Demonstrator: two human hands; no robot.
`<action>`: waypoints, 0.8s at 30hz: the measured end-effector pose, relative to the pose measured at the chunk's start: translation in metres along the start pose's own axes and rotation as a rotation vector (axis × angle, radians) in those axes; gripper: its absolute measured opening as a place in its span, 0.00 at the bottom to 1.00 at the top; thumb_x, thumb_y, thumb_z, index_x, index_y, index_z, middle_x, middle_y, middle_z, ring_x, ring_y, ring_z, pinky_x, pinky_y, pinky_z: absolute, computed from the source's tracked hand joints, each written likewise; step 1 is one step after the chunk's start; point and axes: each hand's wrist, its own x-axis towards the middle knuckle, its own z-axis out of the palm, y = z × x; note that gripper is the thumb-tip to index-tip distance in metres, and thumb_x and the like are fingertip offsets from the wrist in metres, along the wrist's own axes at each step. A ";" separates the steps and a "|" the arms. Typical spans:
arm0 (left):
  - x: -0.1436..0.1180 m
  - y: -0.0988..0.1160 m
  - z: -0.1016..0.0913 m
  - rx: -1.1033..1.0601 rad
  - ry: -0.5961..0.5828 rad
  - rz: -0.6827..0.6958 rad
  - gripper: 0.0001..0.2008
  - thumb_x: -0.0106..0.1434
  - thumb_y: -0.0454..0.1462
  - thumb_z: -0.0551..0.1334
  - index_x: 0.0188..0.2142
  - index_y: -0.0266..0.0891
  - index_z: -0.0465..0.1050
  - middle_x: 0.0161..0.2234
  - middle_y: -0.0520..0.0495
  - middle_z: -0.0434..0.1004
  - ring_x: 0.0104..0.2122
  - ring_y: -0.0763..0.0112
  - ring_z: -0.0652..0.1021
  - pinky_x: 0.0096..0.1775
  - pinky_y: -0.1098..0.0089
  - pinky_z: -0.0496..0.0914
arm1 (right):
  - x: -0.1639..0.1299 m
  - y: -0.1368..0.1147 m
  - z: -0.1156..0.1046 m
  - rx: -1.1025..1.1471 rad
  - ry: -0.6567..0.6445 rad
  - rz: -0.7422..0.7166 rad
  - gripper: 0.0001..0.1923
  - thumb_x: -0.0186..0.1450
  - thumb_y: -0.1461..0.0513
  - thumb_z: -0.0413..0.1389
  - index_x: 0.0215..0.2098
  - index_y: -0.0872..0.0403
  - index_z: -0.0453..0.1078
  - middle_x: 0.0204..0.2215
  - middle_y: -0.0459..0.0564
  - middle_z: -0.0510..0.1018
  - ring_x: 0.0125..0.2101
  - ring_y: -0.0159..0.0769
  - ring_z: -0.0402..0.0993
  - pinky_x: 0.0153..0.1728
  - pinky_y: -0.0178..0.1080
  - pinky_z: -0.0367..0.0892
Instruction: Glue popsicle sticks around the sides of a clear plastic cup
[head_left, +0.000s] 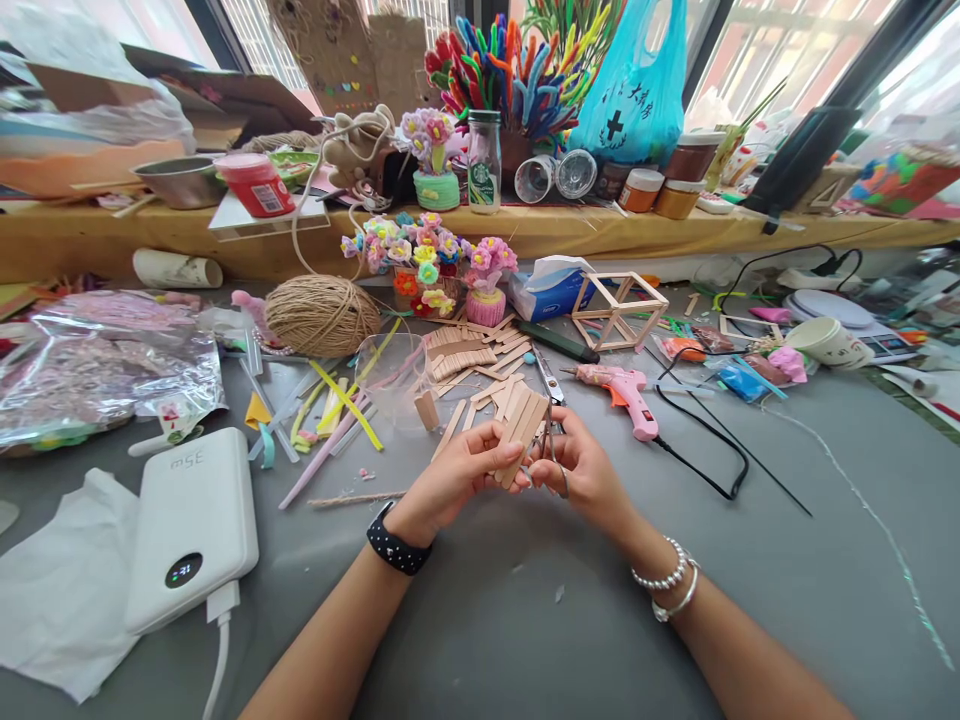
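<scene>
Several sticks (523,422) sit pinched in the left hand (466,468).

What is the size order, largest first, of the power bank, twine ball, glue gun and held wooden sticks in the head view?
1. Power bank
2. Twine ball
3. Glue gun and held sticks: too alike to rank

The left hand (469,465) holds pale, flat wooden sticks (523,420) side by side, tilted; the right hand (589,470) grips metal scissors (550,432).
</scene>
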 end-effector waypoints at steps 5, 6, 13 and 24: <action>-0.001 0.001 0.000 0.004 -0.015 0.001 0.13 0.51 0.41 0.66 0.29 0.35 0.66 0.22 0.52 0.72 0.22 0.77 0.73 0.25 0.76 0.64 | 0.000 0.000 -0.001 -0.061 0.056 0.027 0.26 0.51 0.52 0.61 0.41 0.53 0.56 0.15 0.36 0.67 0.14 0.26 0.61 0.15 0.29 0.53; -0.001 0.001 0.000 0.006 -0.017 0.003 0.13 0.51 0.42 0.66 0.29 0.35 0.66 0.22 0.52 0.72 0.21 0.77 0.72 0.25 0.76 0.63 | 0.000 -0.001 -0.002 -0.068 0.054 0.032 0.25 0.51 0.52 0.61 0.40 0.53 0.57 0.13 0.36 0.66 0.13 0.25 0.60 0.15 0.29 0.53; 0.000 0.000 0.000 0.028 0.059 0.047 0.13 0.49 0.40 0.67 0.27 0.35 0.66 0.23 0.54 0.71 0.21 0.79 0.71 0.27 0.75 0.65 | 0.003 -0.004 -0.008 0.012 -0.132 0.002 0.36 0.47 0.44 0.60 0.45 0.55 0.54 0.18 0.39 0.69 0.17 0.26 0.63 0.19 0.31 0.57; -0.005 0.010 -0.003 0.173 0.116 0.061 0.11 0.49 0.40 0.66 0.24 0.35 0.67 0.19 0.52 0.71 0.21 0.77 0.71 0.29 0.74 0.66 | 0.001 -0.009 -0.016 -0.082 -0.222 0.069 0.37 0.48 0.42 0.57 0.46 0.55 0.54 0.14 0.37 0.66 0.13 0.25 0.59 0.14 0.28 0.51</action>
